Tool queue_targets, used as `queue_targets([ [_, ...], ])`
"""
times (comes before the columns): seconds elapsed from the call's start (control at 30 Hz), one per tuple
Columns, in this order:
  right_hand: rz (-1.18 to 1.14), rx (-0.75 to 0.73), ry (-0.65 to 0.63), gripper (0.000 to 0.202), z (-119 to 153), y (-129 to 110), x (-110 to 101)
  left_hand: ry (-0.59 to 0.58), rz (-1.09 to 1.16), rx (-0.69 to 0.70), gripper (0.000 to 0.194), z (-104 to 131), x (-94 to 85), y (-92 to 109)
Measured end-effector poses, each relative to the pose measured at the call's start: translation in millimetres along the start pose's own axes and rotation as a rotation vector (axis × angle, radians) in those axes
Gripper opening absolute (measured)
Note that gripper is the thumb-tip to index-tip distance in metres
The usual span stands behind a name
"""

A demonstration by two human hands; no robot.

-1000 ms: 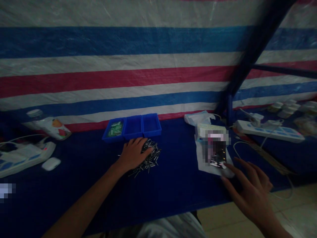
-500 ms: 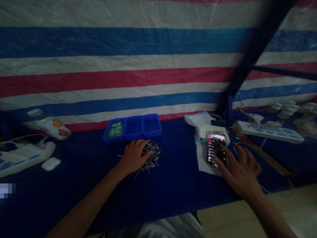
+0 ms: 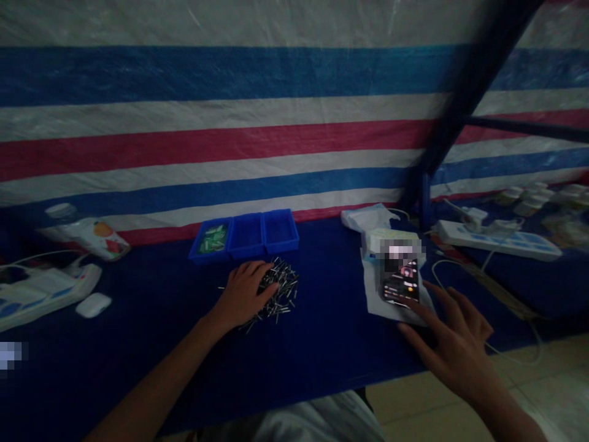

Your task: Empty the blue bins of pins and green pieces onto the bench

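Observation:
My left hand (image 3: 245, 294) lies over the left side of a pile of thin, shiny metal pins (image 3: 284, 288) on the blue table, its fingers spread and nothing visibly gripped. To the right, a smartphone (image 3: 399, 283) with a lit screen leans on a small pale packet (image 3: 375, 236) above a white sheet (image 3: 375, 301). My right hand (image 3: 453, 337) is just below and right of the phone, fingers apart; one fingertip is at the screen's lower edge, and I cannot tell whether it touches. Behind the pile stands a blue three-part tray (image 3: 246, 250), with green-and-silver small pieces (image 3: 213, 239) in its left compartment.
A power strip (image 3: 50, 294), a white earphone-like case (image 3: 93, 305) and a lying plastic bottle (image 3: 99, 236) are at the left. Another power strip (image 3: 497, 240) with cables and several small jars (image 3: 534, 199) sit at the right. Behind the table hangs a striped tarp (image 3: 184, 141).
My right hand has moved down and slightly right, toward the phone's lower edge. The phone's screen picture has changed. My left hand stays on the pins.

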State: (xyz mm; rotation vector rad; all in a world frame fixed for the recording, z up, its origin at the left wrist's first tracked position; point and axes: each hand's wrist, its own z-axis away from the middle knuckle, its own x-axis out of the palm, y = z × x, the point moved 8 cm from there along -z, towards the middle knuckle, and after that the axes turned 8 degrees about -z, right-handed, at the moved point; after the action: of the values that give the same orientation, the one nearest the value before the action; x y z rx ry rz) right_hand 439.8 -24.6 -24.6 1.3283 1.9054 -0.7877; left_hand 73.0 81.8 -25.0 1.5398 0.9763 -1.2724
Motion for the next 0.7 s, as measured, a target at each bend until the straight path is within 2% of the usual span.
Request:
queue_targets([
  [0.13, 0.000, 0.004, 0.006, 0.040, -1.5, 0.3, -1.3, 0.004, 0.000, -0.007, 0.049, -0.3, 0.3, 0.3],
  [0.3, -0.022, 0.096, 0.039, 0.042, -6.2, 3.0, -5.0, 0.000, -0.004, -0.007, 0.049, -0.4, 0.0, 0.7],
  [0.57, 0.030, 0.210, -0.084, 0.049, -13.1, 6.9, 13.7, 0.010, 0.015, -0.008, 0.049, 0.4, -1.7, 1.3],
  [0.7, 0.021, 0.260, -0.064, 0.048, -10.3, 11.8, 12.9, 0.020, 0.013, -0.012, 0.048, 0.8, -1.9, 0.7],
])
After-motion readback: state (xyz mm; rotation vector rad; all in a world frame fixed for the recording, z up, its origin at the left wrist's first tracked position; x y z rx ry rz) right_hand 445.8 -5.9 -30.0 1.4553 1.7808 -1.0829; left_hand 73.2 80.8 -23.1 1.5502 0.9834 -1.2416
